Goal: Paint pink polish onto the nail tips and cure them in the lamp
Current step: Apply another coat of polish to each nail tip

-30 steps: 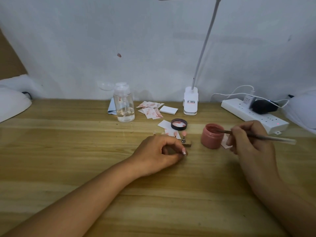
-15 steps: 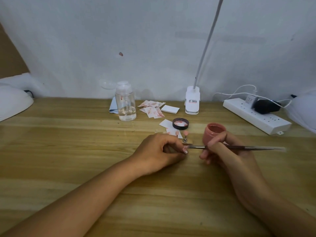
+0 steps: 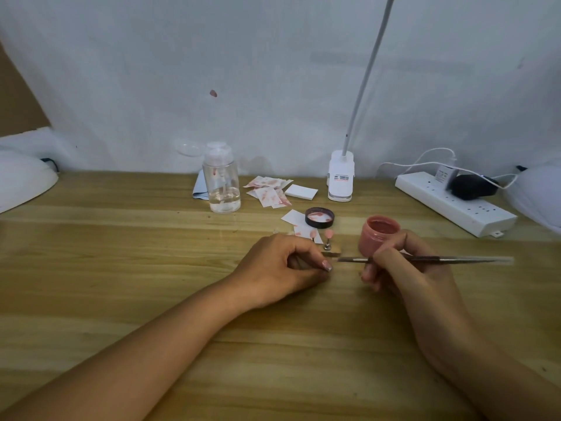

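My left hand (image 3: 279, 265) rests on the wooden table, fingers curled and pinched on the small wooden base of a nail tip stand (image 3: 331, 253). A pink nail tip (image 3: 328, 233) stands upright on that stand's metal post. My right hand (image 3: 403, 268) grips a thin brush (image 3: 440, 259) held level. Its bristle end points left and nearly touches a pinkish nail at my left fingertips. I cannot tell whether that nail is a loose tip or my own. The open pink polish jar (image 3: 379, 235) stands just behind my right hand.
The jar's black lid (image 3: 319, 217) lies on white paper slips. Stained wipes (image 3: 268, 192), a clear pump bottle (image 3: 221, 183) and a clip lamp base (image 3: 341, 177) line the back. A power strip (image 3: 455, 205) lies right. White domed lamps sit at the left edge (image 3: 21, 183) and the right edge (image 3: 538, 196).
My right hand lifted the brush out of the polish jar and swung it left, bringing the bristles up to my left fingertips. My left hand stayed in place.
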Motion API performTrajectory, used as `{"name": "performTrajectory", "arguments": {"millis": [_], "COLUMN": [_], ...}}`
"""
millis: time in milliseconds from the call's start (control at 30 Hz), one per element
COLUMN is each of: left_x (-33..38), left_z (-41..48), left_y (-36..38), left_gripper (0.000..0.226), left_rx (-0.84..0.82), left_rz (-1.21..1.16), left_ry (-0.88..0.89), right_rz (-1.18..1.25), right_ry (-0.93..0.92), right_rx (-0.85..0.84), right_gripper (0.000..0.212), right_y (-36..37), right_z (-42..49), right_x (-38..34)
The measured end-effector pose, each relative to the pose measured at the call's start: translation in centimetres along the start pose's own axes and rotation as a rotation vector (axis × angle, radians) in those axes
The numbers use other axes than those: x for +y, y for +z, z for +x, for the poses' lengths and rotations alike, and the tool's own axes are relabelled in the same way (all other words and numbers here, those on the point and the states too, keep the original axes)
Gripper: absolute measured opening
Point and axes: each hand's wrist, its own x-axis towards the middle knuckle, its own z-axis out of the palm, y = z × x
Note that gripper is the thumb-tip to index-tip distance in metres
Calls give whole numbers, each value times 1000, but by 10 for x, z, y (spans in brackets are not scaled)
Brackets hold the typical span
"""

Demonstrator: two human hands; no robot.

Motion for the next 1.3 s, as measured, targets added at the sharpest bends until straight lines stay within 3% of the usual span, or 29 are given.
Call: {"name": "performTrajectory", "arguments": {"millis": [133,300,933,1133,1300], "left_x": [0,0,-1,-2,-1], "left_z": [-1,-1,-3,-4,-5], "left_y": [0,0,2,2,3], "left_gripper": [21,27,31,13,11], "left_rx": [3,28,83,102,110], "left_rz": [-8,-20,99,123,121], "left_ry": [9,7,80,97,105], "right_rz": [195,4,-38,-81,-63], "right_ry": [45,19,10,-9,14], "right_rx": [-25,-34,-57,-50,-26], "right_gripper": [4,12,14,14,13], "right_y": [-1,0,1,0,-2], "right_z": [0,0,0,1,3], "right_x": [-6,-3,-2,0,1]}}
